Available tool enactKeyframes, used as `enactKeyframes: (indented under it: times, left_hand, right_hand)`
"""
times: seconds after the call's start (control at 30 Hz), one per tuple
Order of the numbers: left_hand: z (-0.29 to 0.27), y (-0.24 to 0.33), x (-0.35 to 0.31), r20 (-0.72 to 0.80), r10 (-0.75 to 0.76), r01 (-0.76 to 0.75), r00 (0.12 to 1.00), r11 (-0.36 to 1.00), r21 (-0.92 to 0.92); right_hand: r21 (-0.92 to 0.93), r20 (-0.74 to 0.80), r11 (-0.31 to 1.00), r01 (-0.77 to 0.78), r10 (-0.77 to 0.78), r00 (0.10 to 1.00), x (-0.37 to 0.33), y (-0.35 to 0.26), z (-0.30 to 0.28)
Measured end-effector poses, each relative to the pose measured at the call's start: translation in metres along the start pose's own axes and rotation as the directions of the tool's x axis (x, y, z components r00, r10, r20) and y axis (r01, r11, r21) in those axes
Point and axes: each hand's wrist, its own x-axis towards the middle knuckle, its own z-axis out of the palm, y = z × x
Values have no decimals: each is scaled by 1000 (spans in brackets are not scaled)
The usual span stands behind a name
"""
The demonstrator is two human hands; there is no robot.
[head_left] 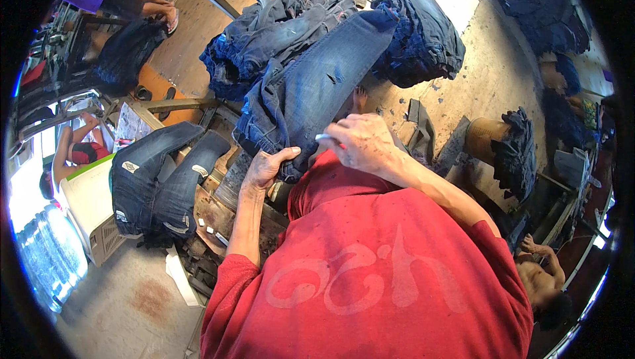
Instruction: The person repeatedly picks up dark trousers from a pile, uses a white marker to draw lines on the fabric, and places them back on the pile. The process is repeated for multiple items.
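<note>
A pair of faded blue jeans (321, 84) lies stretched away from my lap, its waist end nearest me. My left hand (266, 168) grips the jeans at the waistband, thumb on top and the other fingers partly hidden. Over the near edge of the jeans, my right hand (367, 139) is closed round a short white stick of what looks like chalk (324, 138), its tip pointing left. A small dark torn-looking mark shows midway along the jeans leg.
Heaped jeans (278, 25) and a folded dark stack (423, 35) lie beyond. More jeans (159, 180) hang over a wooden frame at left, near small white pieces (210, 230). A cream box (89, 207) stands further left. Other people sit at both sides.
</note>
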Motion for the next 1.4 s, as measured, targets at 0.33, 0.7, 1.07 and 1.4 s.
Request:
enactKeyframes:
  times: [0.33,0.7,1.07,1.4]
  left_hand:
    - [13,6,23,-103,30,-41,994,994,-101]
    - [81,32,109,6,26,-21,1000,909,-416]
    - [19,40,116,337,-234,285,912,952,-110]
    - [0,29,135,325,-310,330,893,944,-4]
  right_hand:
    - [201,-282,917,-343,390,877,2,78,-42]
    - [197,-258,927,-320,364,895,-13,111,-67]
    - [122,-176,938,-325,342,923,4,88,-53]
    - [-105,-123,937,-334,321,939,29,30,-29]
